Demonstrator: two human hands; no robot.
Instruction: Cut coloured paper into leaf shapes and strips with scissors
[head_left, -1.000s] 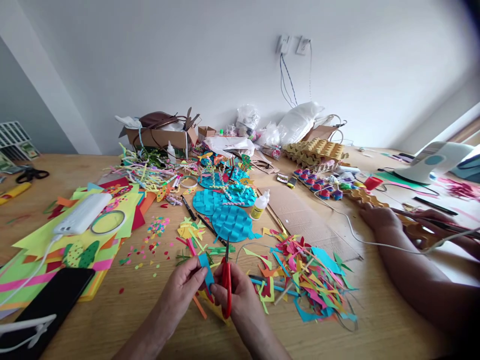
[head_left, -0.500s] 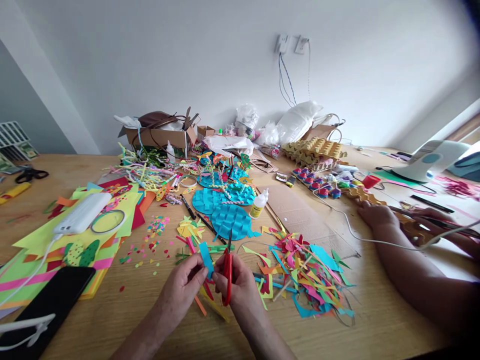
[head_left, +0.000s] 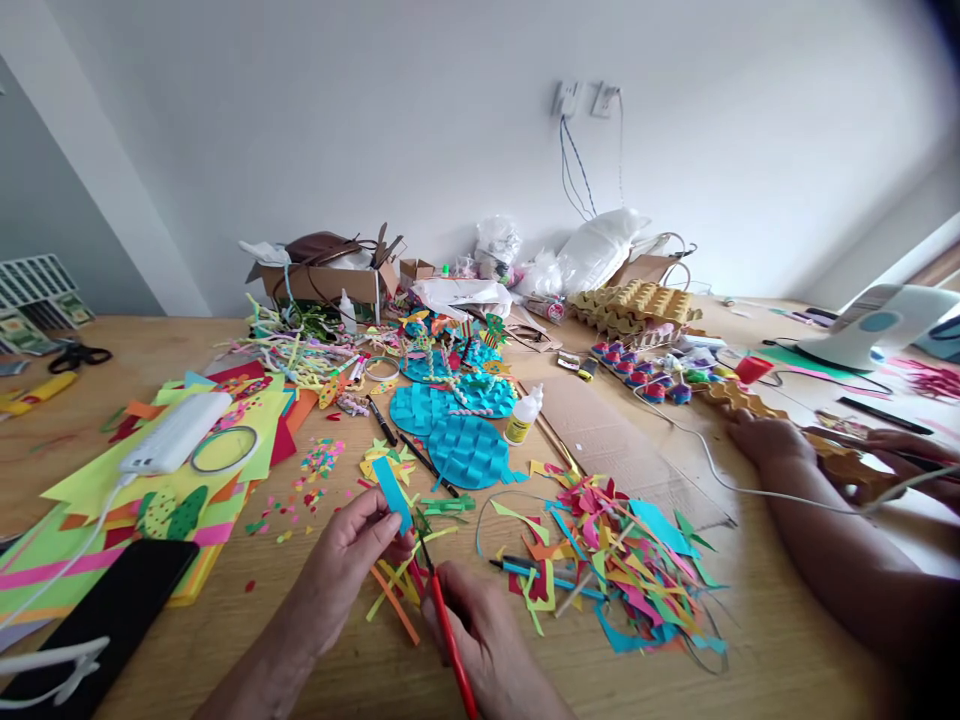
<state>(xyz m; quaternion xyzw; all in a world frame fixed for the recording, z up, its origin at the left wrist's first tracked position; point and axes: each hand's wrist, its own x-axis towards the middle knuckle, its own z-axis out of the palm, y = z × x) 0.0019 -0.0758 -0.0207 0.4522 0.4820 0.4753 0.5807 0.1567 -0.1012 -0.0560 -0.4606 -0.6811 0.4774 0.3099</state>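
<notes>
Between the thumb and fingers of my left hand (head_left: 352, 555) is a blue paper strip (head_left: 391, 492), its long end pointing up and away from me. My right hand (head_left: 480, 630) is closed around red-handled scissors (head_left: 450, 640). The dark blades lean up to the left, with their tips close to the lower end of the strip; whether they touch it I cannot tell. Beyond my hands lies a woven blue paper disc (head_left: 469, 452), with yellow paper cutouts (head_left: 386, 462) to its left.
Colourful paper scraps (head_left: 637, 570) are heaped right of my hands. A glue bottle (head_left: 523, 415) stands behind them near a cardboard sheet (head_left: 607, 440). On the left are paper sheets (head_left: 67, 490) and a black phone (head_left: 112, 620). Another person's arm (head_left: 817, 540) reaches in from the right.
The scissors have swung from upright to leaning left and come lower, toward me. My right hand has moved down, and my left hand has shifted slightly left with the blue strip.
</notes>
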